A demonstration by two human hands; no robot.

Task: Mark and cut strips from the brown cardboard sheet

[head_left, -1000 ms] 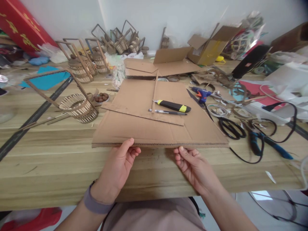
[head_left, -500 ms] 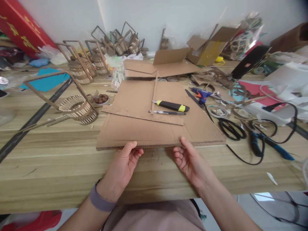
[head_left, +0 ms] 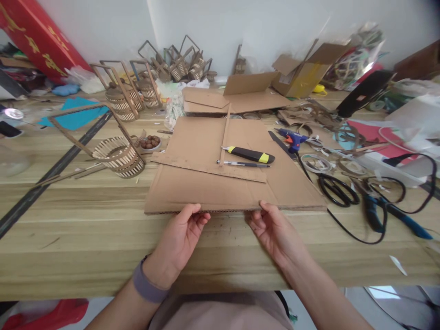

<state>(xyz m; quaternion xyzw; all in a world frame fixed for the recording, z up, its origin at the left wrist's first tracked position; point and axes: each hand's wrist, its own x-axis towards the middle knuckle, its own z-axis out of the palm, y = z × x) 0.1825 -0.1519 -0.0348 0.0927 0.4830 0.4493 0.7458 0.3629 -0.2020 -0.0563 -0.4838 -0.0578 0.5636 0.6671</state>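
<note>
Flat brown cardboard sheet [head_left: 206, 190], mid-frame: pinched at front edge by left hand [head_left: 179, 240] and right hand [head_left: 276, 236], apparently being steadied; best kept level next.

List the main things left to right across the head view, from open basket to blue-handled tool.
Open basket, left hand, utility knife, glue gun, black looped handles, blue-handled tool.

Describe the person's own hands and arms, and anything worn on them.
Both the left hand and the right hand are bare, without gloves. A wide, plain grey-purple band circles the left wrist, with a dark edge toward the hand; whether it is a watch is unclear. The right wrist has nothing on it. No sleeve shows on either forearm.
</note>
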